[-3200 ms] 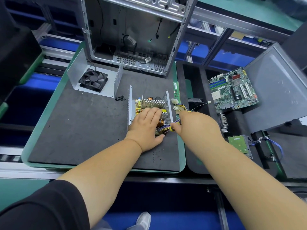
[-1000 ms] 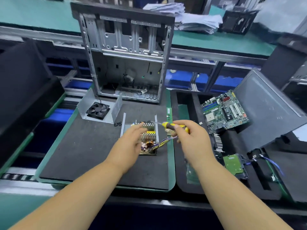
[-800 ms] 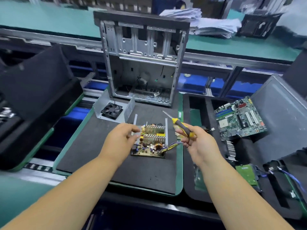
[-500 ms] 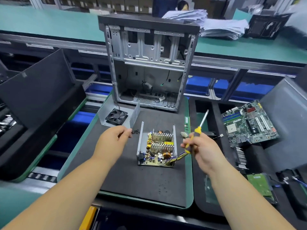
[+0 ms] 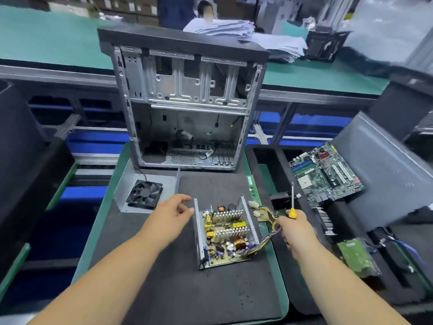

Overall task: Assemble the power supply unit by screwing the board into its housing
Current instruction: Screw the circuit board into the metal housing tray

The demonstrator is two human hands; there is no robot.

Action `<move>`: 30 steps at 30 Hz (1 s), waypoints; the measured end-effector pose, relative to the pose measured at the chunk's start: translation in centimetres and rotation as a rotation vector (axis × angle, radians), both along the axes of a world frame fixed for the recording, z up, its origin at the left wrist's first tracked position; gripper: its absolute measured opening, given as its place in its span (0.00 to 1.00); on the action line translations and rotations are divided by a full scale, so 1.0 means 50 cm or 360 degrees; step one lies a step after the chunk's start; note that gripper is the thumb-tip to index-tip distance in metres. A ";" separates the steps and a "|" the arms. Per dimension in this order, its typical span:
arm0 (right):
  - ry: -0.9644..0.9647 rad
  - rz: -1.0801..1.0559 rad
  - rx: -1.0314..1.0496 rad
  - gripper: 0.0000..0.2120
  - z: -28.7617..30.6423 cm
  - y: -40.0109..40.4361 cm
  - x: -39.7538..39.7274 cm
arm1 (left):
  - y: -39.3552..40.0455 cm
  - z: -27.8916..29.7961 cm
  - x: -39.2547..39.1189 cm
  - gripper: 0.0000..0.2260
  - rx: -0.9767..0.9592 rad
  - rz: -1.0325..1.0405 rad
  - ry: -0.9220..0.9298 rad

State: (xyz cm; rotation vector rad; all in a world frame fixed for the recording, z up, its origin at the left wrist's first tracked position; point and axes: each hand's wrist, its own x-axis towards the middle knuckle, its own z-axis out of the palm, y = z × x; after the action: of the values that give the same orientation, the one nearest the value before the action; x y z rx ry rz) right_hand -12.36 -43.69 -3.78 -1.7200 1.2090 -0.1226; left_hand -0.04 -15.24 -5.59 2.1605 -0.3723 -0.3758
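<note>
The power supply board [image 5: 226, 235], yellow-green with heat sinks and a copper coil, lies inside its open grey metal housing [image 5: 199, 233] on the black mat. A bundle of coloured wires [image 5: 267, 238] trails from its right side. My right hand [image 5: 294, 228] grips a yellow-handled screwdriver [image 5: 292, 202], shaft pointing up, just right of the housing. My left hand [image 5: 171, 214] hovers just left of the housing's upper corner with fingers loosely curled; whether it pinches anything is hidden.
An open computer case [image 5: 185, 109] stands upright behind the mat [image 5: 164, 289]. A metal cover with a black fan [image 5: 145, 192] lies at the back left. To the right are a motherboard [image 5: 325, 174], a grey panel [image 5: 386, 174] and a green drive [image 5: 356, 259].
The view has tilted up. My left hand came off the board and moved to the housing's left side. My right hand lifted the screwdriver away and turned its shaft upright.
</note>
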 end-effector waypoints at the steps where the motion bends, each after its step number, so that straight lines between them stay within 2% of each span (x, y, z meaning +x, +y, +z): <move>1: 0.0039 0.0001 0.0031 0.10 -0.001 0.003 0.005 | -0.002 -0.005 0.008 0.12 0.0016 -0.0015 0.0022; 6: 0.0139 0.0062 0.0175 0.11 -0.003 0.013 0.025 | -0.010 -0.032 0.037 0.16 0.0007 -0.0028 0.0208; 8: 0.0016 0.0097 0.0141 0.15 0.000 0.014 0.031 | -0.014 -0.039 0.033 0.18 -0.0020 -0.0054 0.0265; 11: -0.0226 0.0328 0.0141 0.21 0.007 0.018 0.047 | -0.018 -0.038 0.020 0.25 -0.0082 -0.0038 0.0318; 13: -0.0184 0.0504 0.0011 0.20 0.009 0.023 0.059 | -0.023 -0.033 0.014 0.25 -0.0073 -0.0017 0.0323; 16: -0.0050 0.0791 -0.0267 0.15 0.016 0.028 0.077 | -0.031 -0.024 0.006 0.18 -0.0048 0.0024 0.0322; 20: 0.0036 0.1134 -0.0518 0.20 0.017 0.039 0.093 | -0.040 -0.009 -0.009 0.16 0.0007 0.0088 0.0291; 25: 0.0081 0.1329 -0.0640 0.26 0.016 0.037 0.106 | -0.041 0.000 -0.035 0.12 0.0041 0.0154 0.0313; 27: 0.0102 0.1428 -0.0698 0.27 0.018 0.033 0.115 | -0.038 0.005 -0.051 0.12 0.0032 0.0132 0.0359; 30: 0.0124 0.1588 -0.0777 0.28 0.029 0.028 0.130 | -0.035 0.012 -0.081 0.19 0.0052 0.0134 0.0416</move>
State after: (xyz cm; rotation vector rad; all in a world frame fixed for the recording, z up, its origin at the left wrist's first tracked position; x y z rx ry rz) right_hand -5.86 -42.28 -2.34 -2.5857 0.2545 0.2767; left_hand -4.09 -16.97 -5.01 2.1170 -0.1286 -0.6114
